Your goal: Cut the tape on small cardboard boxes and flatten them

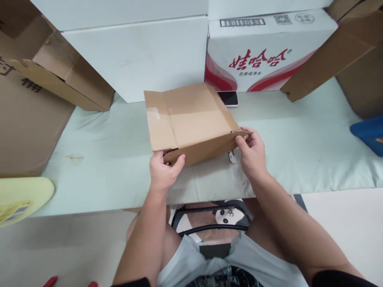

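Observation:
Between my two hands is a brown cardboard box [197, 115], tilted over the cloth-covered table. One wide face and a folded side flap, with a shiny strip of tape on it, are turned up toward me. My left hand [164, 167] pinches its near left corner, thumb in front and fingers behind. At the near right corner, my right hand [251, 151] grips the edge between thumb and fingers. Just below that corner lies a small white round object [232, 157], partly covered by the box. What is inside the box cannot be seen.
White cartons [134, 59] and a white-and-red carton [269, 59] stand along the back. A phone-like device [229, 98] lies behind the box. Brown cartons flank both sides. A yellow container [24, 199] is at left, a blue one [369, 133] at right.

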The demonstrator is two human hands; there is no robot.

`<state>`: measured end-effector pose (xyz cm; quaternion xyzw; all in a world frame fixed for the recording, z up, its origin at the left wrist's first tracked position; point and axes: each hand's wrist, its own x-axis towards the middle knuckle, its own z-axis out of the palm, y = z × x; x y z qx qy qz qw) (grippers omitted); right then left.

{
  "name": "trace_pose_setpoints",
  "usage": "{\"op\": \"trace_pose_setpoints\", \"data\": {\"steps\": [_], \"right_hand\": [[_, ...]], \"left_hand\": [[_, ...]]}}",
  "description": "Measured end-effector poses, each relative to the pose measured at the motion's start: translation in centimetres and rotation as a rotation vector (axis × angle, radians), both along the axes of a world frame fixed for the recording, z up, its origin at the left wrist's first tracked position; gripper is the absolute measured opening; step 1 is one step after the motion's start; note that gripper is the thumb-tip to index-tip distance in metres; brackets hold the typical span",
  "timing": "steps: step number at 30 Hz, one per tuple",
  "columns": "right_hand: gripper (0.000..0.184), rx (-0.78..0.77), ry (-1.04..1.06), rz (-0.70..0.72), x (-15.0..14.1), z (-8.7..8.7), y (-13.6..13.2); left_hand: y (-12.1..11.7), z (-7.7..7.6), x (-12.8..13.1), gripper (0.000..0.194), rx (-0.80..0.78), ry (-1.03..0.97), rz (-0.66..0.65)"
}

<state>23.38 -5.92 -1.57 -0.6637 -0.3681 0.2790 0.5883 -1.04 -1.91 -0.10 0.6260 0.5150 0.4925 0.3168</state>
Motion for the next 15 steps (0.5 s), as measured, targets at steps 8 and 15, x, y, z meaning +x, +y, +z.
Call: {"op": "trace_pose_setpoints", "data": {"steps": [8, 15], "right_hand": [[0.032, 0.046, 0.079, 0.026, -0.5, 0.3, 0.2], [0.041, 0.028, 0.135, 0.062, 0.1, -0.7, 0.1]], "left_hand": [[0.1, -0.3, -0.4, 0.025, -0.015, -0.040, -0.042], [0.3, -1.6, -1.2, 0.039, 0.013, -0.256, -0.063]]}}
